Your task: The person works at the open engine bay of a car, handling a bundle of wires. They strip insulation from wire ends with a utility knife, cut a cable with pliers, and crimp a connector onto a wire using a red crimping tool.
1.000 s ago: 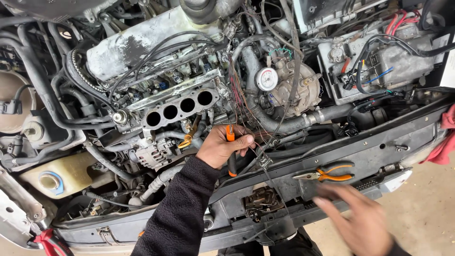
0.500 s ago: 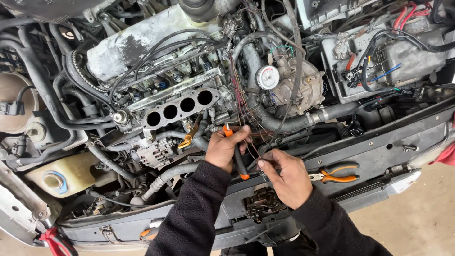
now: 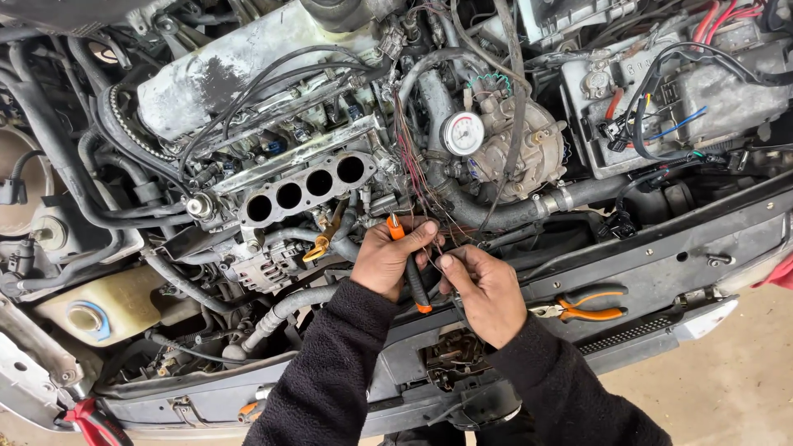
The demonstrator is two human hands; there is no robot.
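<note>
The left hand (image 3: 387,258), just left of the frame's centre, is closed around a hand tool with black handles tipped in orange (image 3: 410,272), its orange nose poking up between the fingers and its lower end showing under the palm. Touching it from the right, the right hand (image 3: 483,289) pinches a few strands of a loose bundle of thin red and brown wires (image 3: 421,177) between thumb and forefinger; the other fingers curl in, so that grip is narrow and taken up with wire. Which strand sits at the tool's tip I cannot tell.

The bundle climbs from the fingers toward the upper centre, past a round white-faced pressure gauge (image 3: 462,132) on a grey metal regulator body. To the left lies an aluminium intake manifold with four open oval ports (image 3: 304,187), uncovered.

A second tool, a pair of orange-handled pliers (image 3: 582,310), rests on the black front crossmember (image 3: 661,248) at right, just beside the right sleeve and untouched.

Judging by the bare ports and the unbound, trailing strands, the wiring work looks mid-way: the harness is pulled free and being handled strand by strand, with nothing yet tied or taped back.
</note>
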